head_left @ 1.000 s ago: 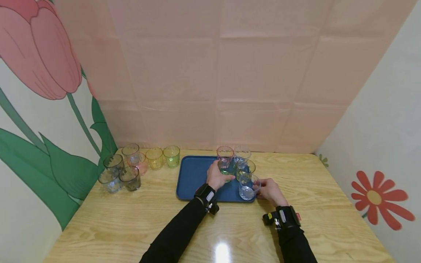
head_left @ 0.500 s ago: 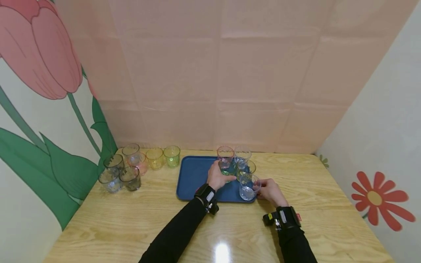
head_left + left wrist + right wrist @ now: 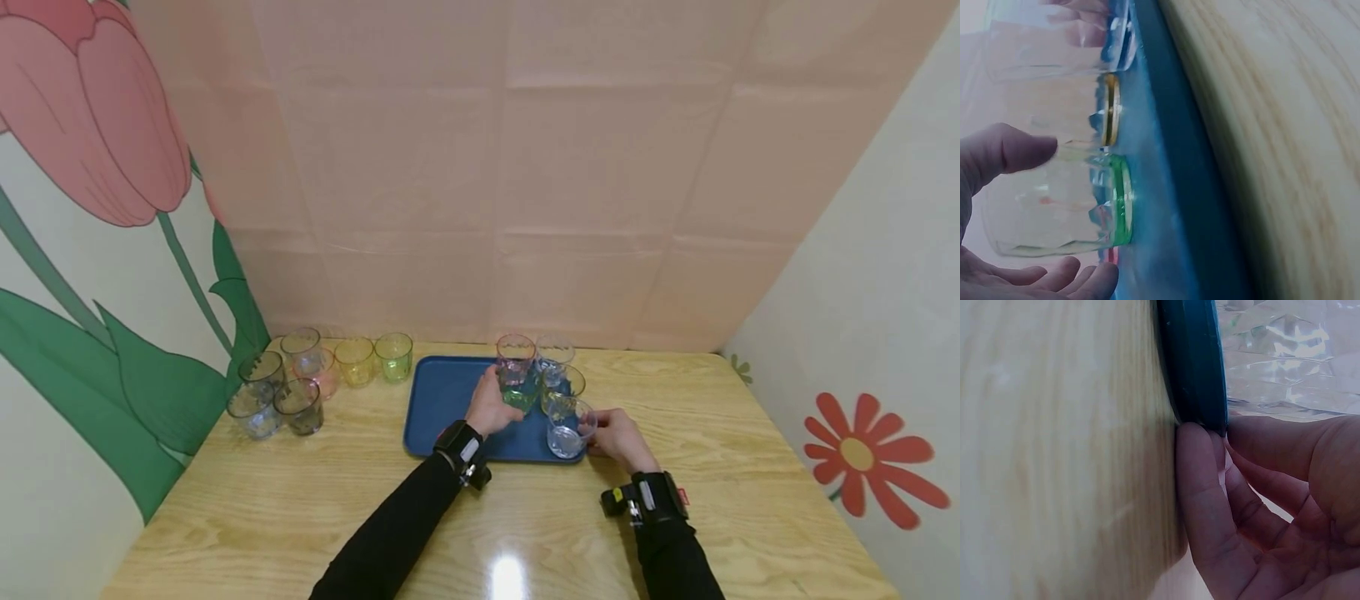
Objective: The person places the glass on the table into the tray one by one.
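Through the head camera I have the left hand [image 3: 491,407] at the green tumbler [image 3: 517,403], which stands upright on the right half of the blue tray [image 3: 442,408]. My left wrist view shows its thumb and fingers spread around that glass; I can't tell whether they touch it. The right hand [image 3: 618,437] pinches the tray's near right rim between thumb and fingers, just beside the near clear tumbler [image 3: 566,437]. A yellowish tumbler [image 3: 560,390] stands behind that one, with a pink-rimmed tumbler [image 3: 516,358] farther back, beyond the green glass. Left of the tray, on the wood-grain table [image 3: 337,508], I see a light green tumbler [image 3: 393,360], a yellow tumbler [image 3: 355,363] and a near dark grey tumbler [image 3: 300,408].
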`<act>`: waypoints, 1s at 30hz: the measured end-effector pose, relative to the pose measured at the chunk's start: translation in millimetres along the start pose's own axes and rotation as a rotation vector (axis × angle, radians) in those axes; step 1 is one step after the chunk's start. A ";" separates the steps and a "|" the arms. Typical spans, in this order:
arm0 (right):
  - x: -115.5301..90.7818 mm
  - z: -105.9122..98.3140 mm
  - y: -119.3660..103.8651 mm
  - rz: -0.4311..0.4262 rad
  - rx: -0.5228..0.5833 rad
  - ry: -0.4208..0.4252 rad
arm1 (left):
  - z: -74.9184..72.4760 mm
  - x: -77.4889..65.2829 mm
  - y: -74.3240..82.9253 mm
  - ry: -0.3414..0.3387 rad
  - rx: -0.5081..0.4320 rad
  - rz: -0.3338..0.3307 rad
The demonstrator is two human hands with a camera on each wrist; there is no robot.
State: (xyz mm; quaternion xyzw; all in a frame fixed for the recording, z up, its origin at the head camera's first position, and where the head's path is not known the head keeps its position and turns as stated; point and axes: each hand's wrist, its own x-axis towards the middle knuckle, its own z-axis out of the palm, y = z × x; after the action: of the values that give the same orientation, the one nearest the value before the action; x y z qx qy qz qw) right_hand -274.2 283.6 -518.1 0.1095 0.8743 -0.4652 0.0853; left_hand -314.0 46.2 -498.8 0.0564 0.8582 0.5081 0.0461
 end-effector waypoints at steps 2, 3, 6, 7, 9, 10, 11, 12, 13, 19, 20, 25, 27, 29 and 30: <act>0.1 0.4 0.3 -0.001 -0.003 0.000 | -4.5 -1.8 -0.2 -0.007 -0.013 -0.005; 0.1 0.6 0.5 -0.005 -0.005 0.000 | -7.0 -2.6 -0.5 -0.008 -0.013 -0.008; -0.1 0.9 0.7 -0.013 -0.006 -0.002 | -16.7 -4.7 -1.7 -0.017 -0.008 -0.013; -0.1 0.9 0.9 -0.014 -0.005 -0.002 | -20.2 -5.6 -2.2 -0.017 -0.001 -0.007; -0.2 0.7 0.8 -0.015 -0.001 -0.002 | -27.4 -6.8 -3.9 -0.018 0.013 0.015; 0.0 0.4 1.0 -0.019 -0.001 -0.007 | -30.9 -7.5 -5.1 -0.017 0.020 0.032; 0.1 0.4 1.1 -0.021 -0.002 -0.009 | -34.3 -8.5 -6.2 -0.017 0.023 0.046; 0.1 0.2 0.9 -0.021 0.002 -0.010 | -37.3 -9.3 -7.7 -0.017 0.023 0.057; 0.0 0.1 0.9 -0.017 0.009 -0.009 | -40.2 -10.1 -9.4 -0.012 0.023 0.068; -1.7 -0.4 0.9 -0.038 0.011 -0.011 | -56.0 -13.3 -18.9 0.058 -0.104 0.089; -2.0 -0.5 1.0 -0.046 0.008 -0.012 | -58.8 -13.5 -20.4 0.080 -0.123 0.091; -1.1 0.4 2.2 -0.051 0.024 -0.006 | -73.3 -13.8 -27.7 0.222 -0.222 0.077; -0.2 0.8 2.9 -0.048 0.024 -0.005 | -79.0 -14.1 -30.2 0.288 -0.271 0.066; 0.5 1.1 3.1 -0.041 0.026 -0.003 | -84.2 -14.0 -32.4 0.371 -0.306 0.063; 0.8 1.2 3.2 -0.039 0.024 -0.004 | -86.6 -14.0 -33.3 0.418 -0.310 0.061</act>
State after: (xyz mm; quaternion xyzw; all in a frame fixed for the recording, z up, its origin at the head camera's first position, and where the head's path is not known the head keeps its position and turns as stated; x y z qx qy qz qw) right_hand -274.1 284.4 -521.5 0.0924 0.8705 -0.4773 0.0764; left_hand -313.6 -46.8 -486.2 -0.0316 0.7590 0.6352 -0.1395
